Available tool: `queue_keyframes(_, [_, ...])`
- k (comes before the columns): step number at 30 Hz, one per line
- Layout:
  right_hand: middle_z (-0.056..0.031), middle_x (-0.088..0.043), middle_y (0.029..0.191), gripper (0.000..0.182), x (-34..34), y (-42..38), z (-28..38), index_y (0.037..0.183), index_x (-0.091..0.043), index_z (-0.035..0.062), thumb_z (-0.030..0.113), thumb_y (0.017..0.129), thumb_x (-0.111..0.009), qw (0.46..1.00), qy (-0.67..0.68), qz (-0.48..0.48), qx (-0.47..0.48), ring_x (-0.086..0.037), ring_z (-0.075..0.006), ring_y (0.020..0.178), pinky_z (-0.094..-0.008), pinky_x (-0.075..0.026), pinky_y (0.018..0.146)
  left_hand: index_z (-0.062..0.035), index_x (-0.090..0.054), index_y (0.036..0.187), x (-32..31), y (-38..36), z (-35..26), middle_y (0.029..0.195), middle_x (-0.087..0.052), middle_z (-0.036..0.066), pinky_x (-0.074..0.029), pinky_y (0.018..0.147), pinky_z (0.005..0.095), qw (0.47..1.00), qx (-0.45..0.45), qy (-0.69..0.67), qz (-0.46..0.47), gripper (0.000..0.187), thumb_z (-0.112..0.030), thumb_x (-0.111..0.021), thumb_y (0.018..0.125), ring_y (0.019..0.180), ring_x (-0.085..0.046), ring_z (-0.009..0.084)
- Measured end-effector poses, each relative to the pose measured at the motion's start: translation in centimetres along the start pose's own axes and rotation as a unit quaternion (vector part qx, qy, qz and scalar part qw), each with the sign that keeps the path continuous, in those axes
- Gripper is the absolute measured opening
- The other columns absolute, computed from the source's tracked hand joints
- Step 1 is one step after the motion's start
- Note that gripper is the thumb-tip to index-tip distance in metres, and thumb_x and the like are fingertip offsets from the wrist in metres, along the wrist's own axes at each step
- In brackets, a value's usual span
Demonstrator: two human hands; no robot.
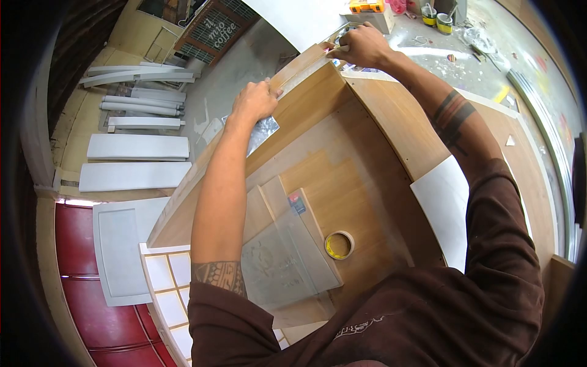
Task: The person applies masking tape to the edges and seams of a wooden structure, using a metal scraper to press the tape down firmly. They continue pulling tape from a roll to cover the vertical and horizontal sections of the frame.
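My left hand (257,101) is closed over the top edge of a wooden cabinet's side panel (299,101), its fingers curled by a thin wood strip (299,66) along that edge. Just below it, a shiny silvery sheet (263,131) hangs against the panel. My right hand (361,46) is at the far end of the same edge, fingers bent in a pinch; what it holds there is too small to make out. Inside the cabinet (379,177), a tape roll (339,245) lies near a clear plastic sheet (281,260) and a loose board (315,238).
White panels (137,147) and strips lie on the floor at left, near red panels (101,263) and a grey door panel (125,251). A white board (443,211) rests on the cabinet's right side. Paint cans (444,23) and metal channels (541,134) are beyond, right.
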State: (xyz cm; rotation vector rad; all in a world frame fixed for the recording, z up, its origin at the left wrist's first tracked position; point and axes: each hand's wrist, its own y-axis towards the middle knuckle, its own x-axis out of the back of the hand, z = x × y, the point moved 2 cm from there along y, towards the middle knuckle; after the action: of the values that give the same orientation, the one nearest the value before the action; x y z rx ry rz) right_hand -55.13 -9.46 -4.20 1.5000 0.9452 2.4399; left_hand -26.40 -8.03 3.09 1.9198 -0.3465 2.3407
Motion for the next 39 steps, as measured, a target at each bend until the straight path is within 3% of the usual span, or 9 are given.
queue_keyframes(4, [-0.0133,-0.072,0.067,0.051,0.1,0.2,0.1,0.078,-0.079,0.0075,0.056,0.09,-0.072,1.0,-0.011,0.023,-0.017,-0.069,-0.0334,0.07,-0.045,-0.051,0.086,-0.0053,-0.065,0.135,0.0,0.1,0.1,0.125,-0.069,0.028,-0.051,0.104,0.0528,1.0,-0.004,0.003,-0.003,0.046,-0.038,-0.06,0.103,0.122,-0.064,0.0448])
queue_keyframes(7, [-0.012,-0.074,0.07,0.05,0.1,0.2,0.1,0.082,-0.08,0.0081,0.057,0.089,-0.073,0.998,-0.009,0.047,-0.037,-0.071,-0.032,0.073,-0.0453,-0.049,0.092,-0.0032,-0.065,0.136,0.1,0.0,0.1,0.124,-0.07,0.029,-0.052,0.102,0.0519,1.0,0.0,0.002,0.017,0.059,-0.05,-0.062,0.1,0.121,-0.065,0.0444])
queue_keyframes(12, [-0.013,-0.075,0.075,0.05,-0.1,0.1,0.0,0.084,-0.08,0.0085,0.058,0.088,-0.073,1.0,-0.019,0.017,-0.018,-0.072,-0.0331,0.074,-0.0453,-0.051,0.09,0.0022,-0.077,0.11,1.3,0.1,-2.0,0.109,-0.074,0.029,-0.057,0.092,0.0516,0.999,-0.011,0.034,0.003,0.085,-0.079,-0.061,0.087,0.108,-0.071,0.0447])
queue_keyframes(21, [-0.013,-0.075,0.076,0.048,0.5,0.2,0.1,0.082,-0.079,0.0098,0.057,0.087,-0.074,0.999,-0.006,0.046,-0.03,-0.072,-0.0354,0.081,-0.0459,-0.05,0.093,0.0018,-0.079,0.095,2.1,4.0,-7.2,0.1,-0.076,0.027,-0.058,0.087,0.0523,0.99,-0.107,0.028,-0.091,0.079,-0.074,-0.059,0.091,0.102,-0.073,0.0425])
queue_keyframes(28, [-0.0109,-0.075,0.075,0.048,0.4,0.1,0.2,0.081,-0.079,0.0107,0.058,0.087,-0.073,0.997,-0.005,0.055,-0.05,-0.071,-0.0338,0.08,-0.0458,-0.049,0.094,-0.0002,-0.079,0.096,1.4,4.3,-7.9,0.097,-0.076,0.025,-0.058,0.084,0.0523,0.987,-0.099,0.015,-0.124,0.073,-0.071,-0.061,0.092,0.098,-0.074,0.0428])
queue_keyframes(31, [-0.0136,-0.074,0.073,0.053,0.3,-0.1,0.2,0.085,-0.082,0.0084,0.06,0.088,-0.072,0.999,0.011,0.029,-0.035,-0.068,-0.037,0.081,-0.0468,-0.05,0.093,-0.0013,-0.079,0.095,1.8,2.5,-8.2,0.09,-0.075,0.025,-0.059,0.08,0.0522,0.962,-0.119,-0.036,-0.244,0.072,-0.071,-0.059,0.094,0.091,-0.074,0.0451])
queue_keyframes(34, [-0.0132,-0.074,0.073,0.052,0.3,-0.1,0.2,0.085,-0.082,0.0091,0.06,0.089,-0.072,0.998,0.016,0.041,-0.038,-0.068,-0.0377,0.08,-0.0471,-0.05,0.094,-0.0013,-0.08,0.095,2.9,-0.7,-8.9,0.093,-0.076,0.025,-0.056,0.088,0.0508,0.929,-0.031,-0.167,-0.329,0.076,-0.072,-0.053,0.097,0.092,-0.073,0.0448])
queue_keyframes(36, [-0.0128,-0.075,0.075,0.053,0.8,-0.3,0.3,0.086,-0.081,0.0094,0.061,0.089,-0.071,0.998,0.008,0.048,-0.043,-0.07,-0.0356,0.081,-0.0461,-0.05,0.094,0.0001,-0.08,0.082,2.2,-4.0,-9.3,0.08,-0.075,0.023,-0.057,0.086,0.048,0.923,0.099,-0.262,-0.265,0.081,-0.074,-0.05,0.097,0.086,-0.074,0.0434])
queue_keyframes(39, [-0.0125,-0.076,0.078,0.054,0.1,-0.1,0.0,0.088,-0.081,0.0095,0.062,0.088,-0.071,0.998,0.005,0.047,-0.044,-0.072,-0.0336,0.083,-0.0451,-0.049,0.095,0.0093,-0.076,0.095,-8.3,-5.8,-7.7,0.088,-0.071,0.035,-0.056,0.087,0.0504,0.951,0.121,-0.283,0.013,0.111,-0.095,-0.04,0.084,0.094,-0.072,0.0498])
